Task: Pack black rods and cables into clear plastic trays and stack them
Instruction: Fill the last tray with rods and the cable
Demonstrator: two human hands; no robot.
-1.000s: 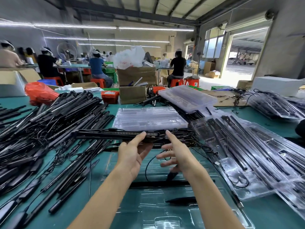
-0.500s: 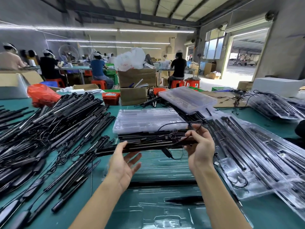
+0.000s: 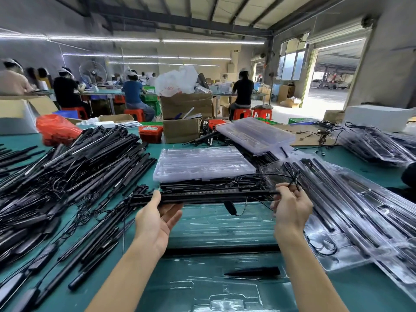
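At frame centre, a long black rod (image 3: 213, 197) is held level above a clear moulded plastic tray (image 3: 225, 228) on the green table (image 3: 351, 287). It is supported underneath by the left hand (image 3: 155, 221), fingers loosely extended, and its right end, with a thin black cable (image 3: 265, 175), is pinched by the right hand (image 3: 291, 208).

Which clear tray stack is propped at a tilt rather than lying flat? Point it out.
The far stack of clear trays, behind and right of the flat stack. Its right end rides up on black rods, so it slants; the nearer stack lies level on the table.
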